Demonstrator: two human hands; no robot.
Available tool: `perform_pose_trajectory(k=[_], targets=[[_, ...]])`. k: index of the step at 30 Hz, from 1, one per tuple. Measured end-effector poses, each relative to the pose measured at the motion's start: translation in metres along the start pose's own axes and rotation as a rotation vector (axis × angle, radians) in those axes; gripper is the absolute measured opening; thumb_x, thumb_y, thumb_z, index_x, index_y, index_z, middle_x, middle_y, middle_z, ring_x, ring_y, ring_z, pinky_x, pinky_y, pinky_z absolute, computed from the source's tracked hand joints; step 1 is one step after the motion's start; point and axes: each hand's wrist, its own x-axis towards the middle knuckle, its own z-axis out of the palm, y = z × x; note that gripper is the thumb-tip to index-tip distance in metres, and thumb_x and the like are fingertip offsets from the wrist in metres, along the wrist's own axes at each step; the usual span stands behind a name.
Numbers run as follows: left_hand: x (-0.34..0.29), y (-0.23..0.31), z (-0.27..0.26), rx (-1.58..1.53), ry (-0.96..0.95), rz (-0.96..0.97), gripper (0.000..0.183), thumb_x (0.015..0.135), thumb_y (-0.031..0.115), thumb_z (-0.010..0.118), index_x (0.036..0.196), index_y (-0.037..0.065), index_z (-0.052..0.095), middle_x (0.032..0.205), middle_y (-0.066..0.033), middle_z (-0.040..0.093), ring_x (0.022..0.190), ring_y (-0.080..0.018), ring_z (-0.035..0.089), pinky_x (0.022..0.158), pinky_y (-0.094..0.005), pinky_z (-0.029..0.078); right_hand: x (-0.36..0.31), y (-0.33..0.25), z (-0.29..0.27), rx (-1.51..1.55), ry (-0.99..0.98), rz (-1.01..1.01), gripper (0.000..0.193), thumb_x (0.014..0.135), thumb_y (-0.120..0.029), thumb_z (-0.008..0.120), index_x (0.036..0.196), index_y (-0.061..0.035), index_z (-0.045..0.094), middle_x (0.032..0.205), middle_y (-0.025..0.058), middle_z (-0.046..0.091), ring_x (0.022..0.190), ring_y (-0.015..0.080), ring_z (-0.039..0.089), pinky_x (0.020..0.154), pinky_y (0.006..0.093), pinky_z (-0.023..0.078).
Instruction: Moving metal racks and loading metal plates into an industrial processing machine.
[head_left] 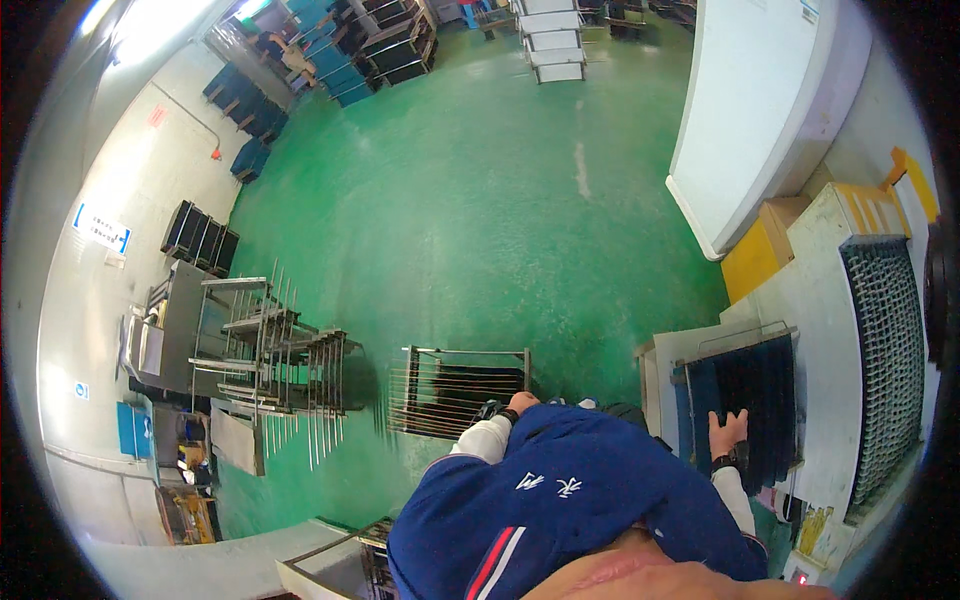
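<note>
My right hand (728,434) lies over dark blue sheets or strips (768,410) hung in a metal frame (735,342) on the right. Its fingers are apart at the edge of the dark material. My left hand (522,402) is at the right corner of a low metal rack (470,351) on the floor, next to or touching it. The fingers of that hand are too small and hidden to make out. Thin rods (420,400) cross this rack, with dark panels (470,385) behind them.
A rod-fitted metal rack (290,350) stands on the green floor (440,210) to the left. At the right are a mesh conveyor belt (885,350), a white machine housing (745,110) and a yellow box (755,255). Stacked blue crates (335,65) and a white-shelved stand (553,45) are farther off.
</note>
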Motion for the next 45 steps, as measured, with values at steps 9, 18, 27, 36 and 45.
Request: perform_pose_trajectory(k=[9, 18, 27, 36, 45], targets=[[0.002, -0.004, 0.001, 0.105, -0.045, 0.127, 0.038, 0.069, 0.037, 0.065, 0.086, 0.004, 0.072, 0.087, -0.0184, 0.069, 0.086, -0.0329, 0.065, 0.080, -0.0395, 0.051, 0.000, 0.003, 0.009, 0.035, 0.075, -0.016, 0.048, 0.079, -0.039, 0.068, 0.092, 0.0081, 0.065, 0.115, 0.0291, 0.052, 0.107, 0.0429, 0.051, 0.092, 0.0454, 0.043], [0.020, -0.024, 0.016, 0.097, 0.003, 0.160, 0.038, 0.068, 0.038, 0.067, 0.086, 0.004, 0.072, 0.087, -0.0181, 0.069, 0.086, -0.0318, 0.066, 0.079, -0.0382, 0.051, -0.001, 0.005, 0.014, 0.009, 0.087, -0.033, 0.051, 0.080, -0.039, 0.067, 0.099, 0.0084, 0.065, 0.123, 0.0299, 0.050, 0.112, 0.0435, 0.050, 0.095, 0.0450, 0.042], [0.005, -0.001, 0.008, 0.310, -0.007, 0.315, 0.031, 0.065, 0.033, 0.066, 0.080, 0.006, 0.072, 0.080, -0.0158, 0.068, 0.078, -0.0334, 0.066, 0.073, -0.0423, 0.051, 0.005, 0.020, 0.034, -0.019, 0.128, -0.087, 0.055, 0.081, -0.042, 0.067, 0.097, 0.0112, 0.065, 0.124, 0.0339, 0.047, 0.111, 0.0447, 0.050, 0.094, 0.0462, 0.042], [0.017, -0.010, 0.027, 0.038, 0.066, 0.057, 0.036, 0.062, 0.036, 0.065, 0.075, 0.003, 0.071, 0.084, -0.0221, 0.066, 0.083, -0.0377, 0.064, 0.076, -0.0423, 0.050, 0.009, 0.027, 0.044, -0.093, 0.077, -0.045, 0.063, 0.083, -0.050, 0.062, 0.103, 0.0099, 0.064, 0.127, 0.0317, 0.047, 0.112, 0.0437, 0.051, 0.093, 0.0472, 0.043], [0.021, -0.014, 0.029, 0.081, 0.088, 0.046, 0.040, 0.063, 0.038, 0.066, 0.082, 0.003, 0.071, 0.085, -0.0201, 0.067, 0.084, -0.0356, 0.065, 0.077, -0.0438, 0.051, 0.010, 0.025, 0.044, -0.097, 0.079, -0.040, 0.063, 0.082, -0.052, 0.062, 0.098, 0.0089, 0.066, 0.125, 0.0308, 0.049, 0.108, 0.0437, 0.053, 0.091, 0.0473, 0.044]])
